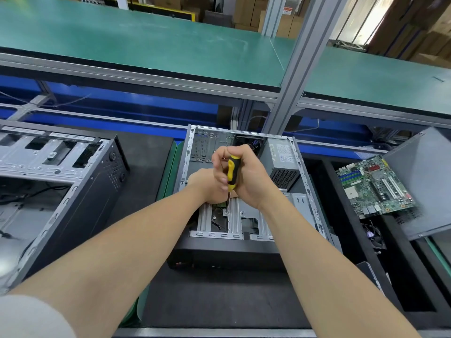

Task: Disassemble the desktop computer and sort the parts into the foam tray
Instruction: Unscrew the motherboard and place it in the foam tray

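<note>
Black plastic fronts the desktop case [227, 257], which lies with its open side up, nearest the person. Just behind that front, inside the case, sits the bare-steel drive cage [246, 213]. The tip of the screwdriver [233, 172] stands upright on a screw [226, 212] in the cage's top.

The right hand [249, 176] is wrapped round the yellow-and-black handle, fingers curled tight. The left hand [203, 187] is pressed close against it, low beside the shaft. Its fingers are hidden behind the right, so I cannot tell whether it grips the shaft or only steadies it.

The cage looks like thin, stiff sheet metal, light but probably sharp at the punched edges. It would be best lifted by its side rails. A green board shows beneath it, likely a drive, which would be heavier and shock-shy; it should be held by its metal flanks, not the circuit face. The screw is tiny and would easily drop into the case.

At the far right corner of the case the power supply [283, 162] is mounted. Right of the case lies the foam tray [352, 223], with a motherboard [373, 186] in one compartment and a grey side panel [427, 181] propped beyond it. Left of the case sits a second chassis [73, 179]. Beyond the case runs a green shelf [146, 45].
</note>
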Demonstrator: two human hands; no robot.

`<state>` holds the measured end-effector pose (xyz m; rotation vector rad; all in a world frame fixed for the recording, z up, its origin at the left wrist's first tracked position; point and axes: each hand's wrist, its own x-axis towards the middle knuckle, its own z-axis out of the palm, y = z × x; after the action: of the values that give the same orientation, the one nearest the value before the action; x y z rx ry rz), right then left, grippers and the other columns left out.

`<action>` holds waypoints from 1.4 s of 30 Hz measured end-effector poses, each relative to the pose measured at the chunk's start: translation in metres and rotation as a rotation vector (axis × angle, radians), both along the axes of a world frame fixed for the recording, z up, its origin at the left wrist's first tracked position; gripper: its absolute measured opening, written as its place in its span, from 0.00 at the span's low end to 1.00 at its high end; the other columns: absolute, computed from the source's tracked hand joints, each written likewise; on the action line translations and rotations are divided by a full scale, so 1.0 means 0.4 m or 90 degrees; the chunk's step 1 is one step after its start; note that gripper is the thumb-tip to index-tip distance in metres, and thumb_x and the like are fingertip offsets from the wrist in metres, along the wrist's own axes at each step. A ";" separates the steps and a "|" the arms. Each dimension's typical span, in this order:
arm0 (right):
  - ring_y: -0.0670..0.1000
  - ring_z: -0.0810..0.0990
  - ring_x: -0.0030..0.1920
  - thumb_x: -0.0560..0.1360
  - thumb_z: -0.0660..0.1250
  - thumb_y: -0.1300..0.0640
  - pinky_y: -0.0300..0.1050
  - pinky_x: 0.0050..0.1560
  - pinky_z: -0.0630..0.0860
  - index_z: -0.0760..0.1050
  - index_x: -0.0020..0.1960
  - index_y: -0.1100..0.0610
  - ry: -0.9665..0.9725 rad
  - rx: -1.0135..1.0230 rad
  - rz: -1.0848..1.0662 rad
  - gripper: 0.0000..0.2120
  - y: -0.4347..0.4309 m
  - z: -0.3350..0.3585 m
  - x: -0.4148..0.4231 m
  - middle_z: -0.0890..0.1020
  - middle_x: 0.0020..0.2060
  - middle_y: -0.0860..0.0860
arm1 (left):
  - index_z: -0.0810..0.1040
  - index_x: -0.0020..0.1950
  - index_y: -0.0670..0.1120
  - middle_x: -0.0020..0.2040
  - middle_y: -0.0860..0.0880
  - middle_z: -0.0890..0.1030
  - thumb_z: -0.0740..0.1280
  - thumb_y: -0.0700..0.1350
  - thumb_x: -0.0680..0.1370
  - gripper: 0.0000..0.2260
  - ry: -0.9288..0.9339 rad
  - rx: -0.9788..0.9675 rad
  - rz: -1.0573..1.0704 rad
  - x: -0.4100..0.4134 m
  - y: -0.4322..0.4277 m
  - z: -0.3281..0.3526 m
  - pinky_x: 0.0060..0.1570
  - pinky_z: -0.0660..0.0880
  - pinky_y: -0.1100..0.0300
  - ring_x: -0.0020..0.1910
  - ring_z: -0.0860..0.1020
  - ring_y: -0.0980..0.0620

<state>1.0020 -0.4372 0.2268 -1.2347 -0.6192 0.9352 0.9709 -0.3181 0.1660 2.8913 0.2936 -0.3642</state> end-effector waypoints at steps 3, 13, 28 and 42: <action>0.55 0.78 0.33 0.78 0.69 0.49 0.48 0.39 0.78 0.75 0.46 0.58 -0.071 -0.057 -0.234 0.13 0.008 0.010 -0.042 0.77 0.34 0.56 | 0.72 0.36 0.50 0.36 0.52 0.75 0.53 0.62 0.69 0.17 -0.016 -0.019 0.036 -0.004 -0.010 0.013 0.41 0.75 0.53 0.37 0.76 0.45; 0.50 0.77 0.41 0.85 0.57 0.44 0.65 0.67 0.74 0.74 0.39 0.51 -0.098 -0.112 -0.649 0.20 0.083 0.002 -0.146 0.78 0.32 0.44 | 0.73 0.52 0.49 0.39 0.55 0.73 0.64 0.47 0.78 0.05 -0.020 -0.002 0.050 0.001 0.000 0.007 0.42 0.72 0.53 0.44 0.75 0.46; 0.46 0.52 0.22 0.83 0.52 0.51 0.37 0.24 0.49 0.64 0.32 0.53 0.101 0.080 0.041 0.21 0.023 -0.012 0.003 0.57 0.22 0.45 | 0.70 0.41 0.47 0.43 0.51 0.76 0.57 0.48 0.80 0.10 0.015 -0.030 0.062 0.005 0.007 -0.019 0.53 0.78 0.53 0.51 0.79 0.47; 0.54 0.70 0.24 0.80 0.63 0.51 0.45 0.30 0.70 0.69 0.39 0.59 0.061 0.129 -0.178 0.15 0.003 -0.019 -0.025 0.72 0.29 0.56 | 0.70 0.35 0.50 0.36 0.53 0.75 0.57 0.47 0.71 0.06 -0.018 0.009 0.018 0.006 -0.003 -0.003 0.34 0.70 0.57 0.33 0.73 0.50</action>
<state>0.9921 -0.4359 0.2193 -1.0564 -0.4397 0.6752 0.9733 -0.3194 0.1649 2.9008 0.3331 -0.3167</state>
